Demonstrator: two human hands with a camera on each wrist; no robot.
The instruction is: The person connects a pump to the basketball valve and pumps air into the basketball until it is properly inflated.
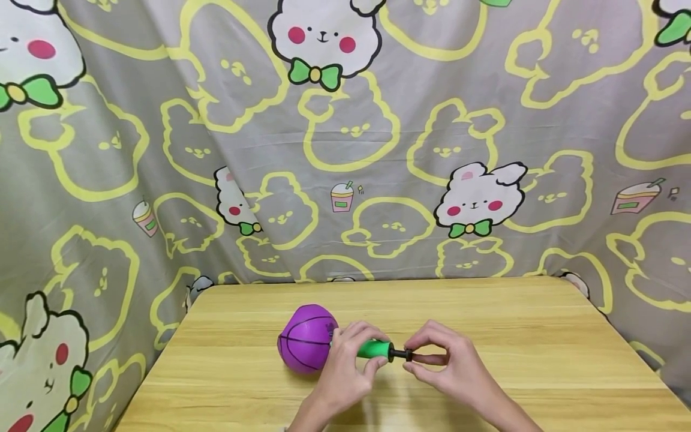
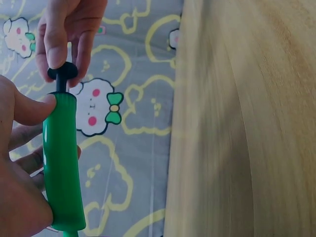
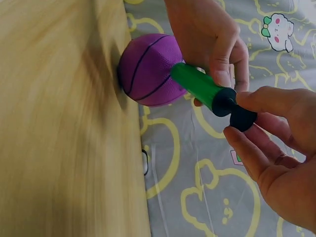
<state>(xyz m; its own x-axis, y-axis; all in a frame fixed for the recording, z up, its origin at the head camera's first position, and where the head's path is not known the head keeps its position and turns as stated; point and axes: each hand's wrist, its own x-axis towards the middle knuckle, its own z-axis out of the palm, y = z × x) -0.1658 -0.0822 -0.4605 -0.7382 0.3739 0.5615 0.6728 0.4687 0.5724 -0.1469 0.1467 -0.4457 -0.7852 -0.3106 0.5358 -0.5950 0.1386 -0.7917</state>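
Note:
A purple ball [image 1: 305,341] with black seam lines rests on the table, its outline dented and angular. My left hand [image 1: 348,366] grips the green barrel of a small hand pump [image 1: 373,348], whose far end points into the ball's side. At the pump's other end, my right hand [image 1: 450,357] pinches the black handle [image 1: 408,355] between thumb and fingers. A short length of black rod shows between barrel and handle. In the right wrist view the green barrel [image 3: 197,88] meets the ball [image 3: 150,69]; the left hand partly covers that side.
The wooden table [image 1: 227,372] spreads around the hands, its back edge close to a grey curtain [image 1: 372,150] printed with white and yellow cartoon animals. The curtain also hangs along the left and right sides.

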